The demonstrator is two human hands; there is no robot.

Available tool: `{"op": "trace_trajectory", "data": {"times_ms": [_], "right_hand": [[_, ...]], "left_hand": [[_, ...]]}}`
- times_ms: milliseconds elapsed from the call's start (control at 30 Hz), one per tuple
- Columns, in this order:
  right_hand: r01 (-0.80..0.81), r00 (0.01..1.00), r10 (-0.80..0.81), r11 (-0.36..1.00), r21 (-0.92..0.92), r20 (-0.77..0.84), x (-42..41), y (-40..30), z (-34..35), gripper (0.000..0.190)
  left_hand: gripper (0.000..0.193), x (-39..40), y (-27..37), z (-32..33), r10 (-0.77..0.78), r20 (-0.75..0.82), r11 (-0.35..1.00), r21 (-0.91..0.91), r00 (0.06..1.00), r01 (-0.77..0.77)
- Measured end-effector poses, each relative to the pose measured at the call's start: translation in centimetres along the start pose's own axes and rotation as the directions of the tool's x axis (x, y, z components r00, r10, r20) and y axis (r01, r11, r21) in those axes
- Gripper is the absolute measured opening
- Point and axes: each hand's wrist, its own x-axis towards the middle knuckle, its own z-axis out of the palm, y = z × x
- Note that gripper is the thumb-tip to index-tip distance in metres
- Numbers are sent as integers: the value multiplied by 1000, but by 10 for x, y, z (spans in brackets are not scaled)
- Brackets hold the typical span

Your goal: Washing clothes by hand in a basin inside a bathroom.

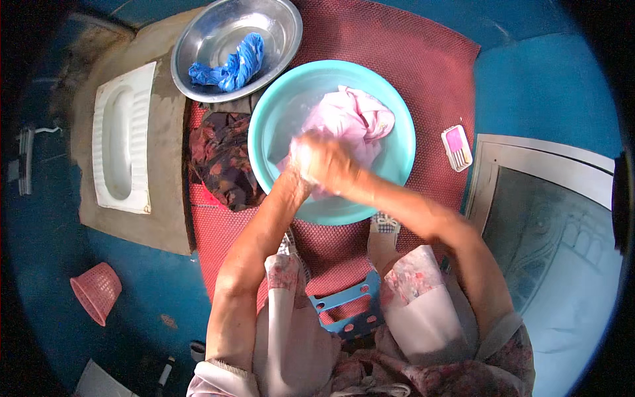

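A turquoise plastic basin (402,176) holds water and a wet pink cloth garment (342,116). Over the basin's near part, my right hand (332,161) is closed on bunched pink cloth, and motion blurs it. My left hand (300,168) is pressed against it on the same cloth, partly covered by the right. The hands touch, so the separate fingers are hard to make out. More of the garment spreads beyond them toward the far right of the basin.
A steel basin (213,39) holds a twisted blue cloth (233,67). Dark patterned cloth (223,164) lies beside the turquoise basin on a red mat (431,74). Left is a squat toilet (121,144); right, a soap dish with pink soap (455,148). A pink basket (96,293) lies lower left.
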Motion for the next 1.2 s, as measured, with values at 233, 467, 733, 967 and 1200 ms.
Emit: {"op": "trace_trajectory", "data": {"times_ms": [233, 467, 733, 967, 1200], "right_hand": [[-102, 994, 105, 985, 141, -12, 8, -13, -21, 17], [-206, 978, 204, 978, -39, -40, 15, 57, 3, 26], [-542, 830, 318, 653, 528, 459, 13, 47, -60, 44], [-434, 833, 480, 263, 862, 273, 2, 97, -65, 12], [-451, 848, 527, 666, 594, 53, 7, 43, -40, 21]], "left_hand": [[32, 10, 18, -1, -395, 396, 114, -874, 829, 472], [33, 34, 61, -4, -396, 547, -310, -836, 738, 453], [24, 38, 52, -54, -529, 211, -3, -969, 822, 247], [12, 29, 54, -61, -535, 124, 373, -853, 835, 366], [18, 29, 21, -33, -626, 43, 136, -977, 779, 163]]}}
